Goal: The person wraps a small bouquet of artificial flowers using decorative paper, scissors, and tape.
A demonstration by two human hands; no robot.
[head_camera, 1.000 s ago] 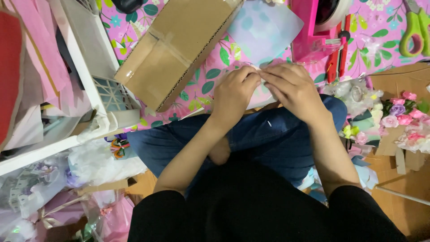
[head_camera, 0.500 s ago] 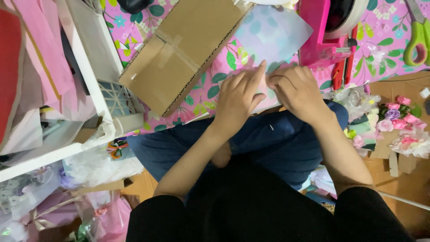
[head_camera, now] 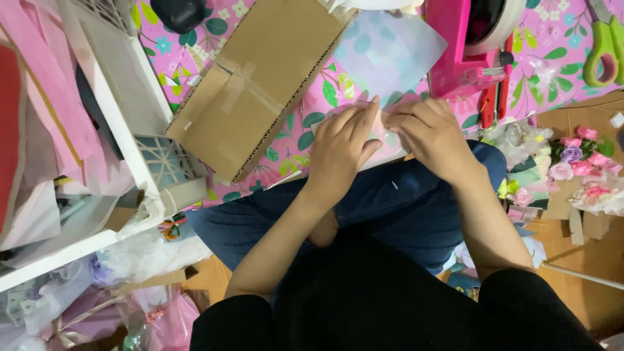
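Pinching small pale-pink folded paper piece [head_camera: 383, 123] betw. fingertips of left hand [head_camera: 341, 146] & right hand [head_camera: 432, 136], both closed on it, above blue-denim knees [head_camera: 390, 201] at edge of pink floral-print mat [head_camera: 312, 123]. Flat brown corrugated cardboard box [head_camera: 260, 84] just left; translucent frosted sheet [head_camera: 390, 55] behind hands; pink tape dispenser [head_camera: 468, 52] & green-handled scissors [head_camera: 604, 42] upper right; pastel artificial flowers [head_camera: 578, 156] at right.

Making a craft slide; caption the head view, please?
Both hands, left hand and right hand, press a small pale sheet beside a cardboard box.
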